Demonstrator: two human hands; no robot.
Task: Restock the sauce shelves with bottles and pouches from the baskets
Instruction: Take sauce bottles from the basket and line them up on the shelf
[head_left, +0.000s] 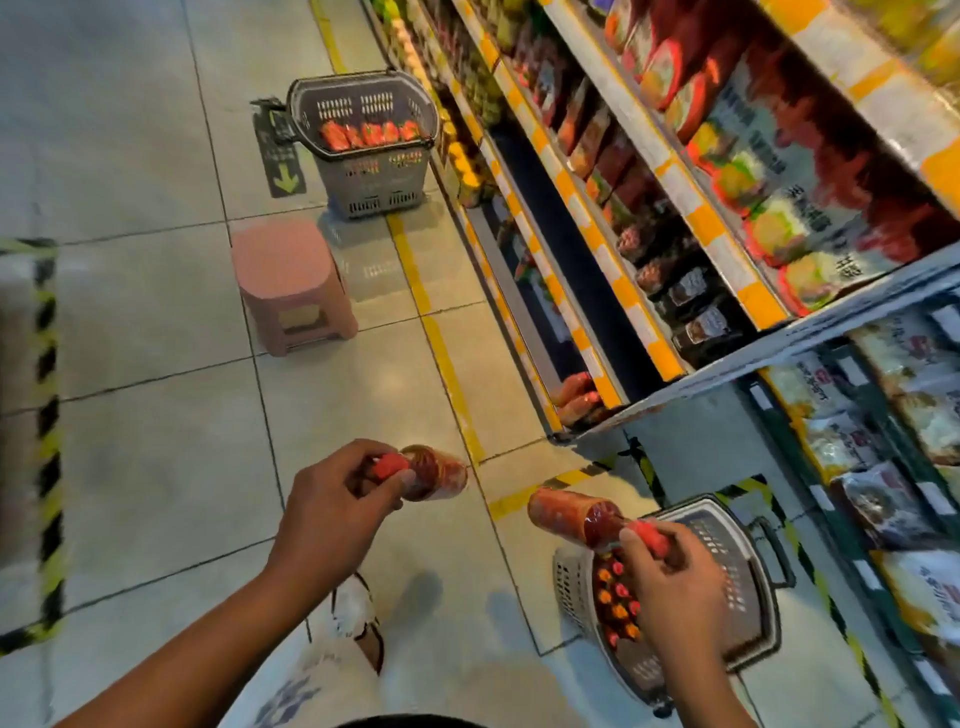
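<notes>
My left hand grips a red sauce bottle by its red-capped neck, the body pointing away over the floor. My right hand holds a second red sauce bottle by the cap end, tilted to the upper left. Under that hand stands a grey basket with several red- and orange-capped bottles inside. The sauce shelves run along the right, stocked with pouches and bottles. A few red bottles lie at the near end of the lowest shelf.
A second grey basket holding red pouches stands further down the aisle against the shelves. A pink plastic stool sits on the tiled floor between the baskets. A yellow floor line runs along the shelf base. A black-and-yellow striped edge is at the left.
</notes>
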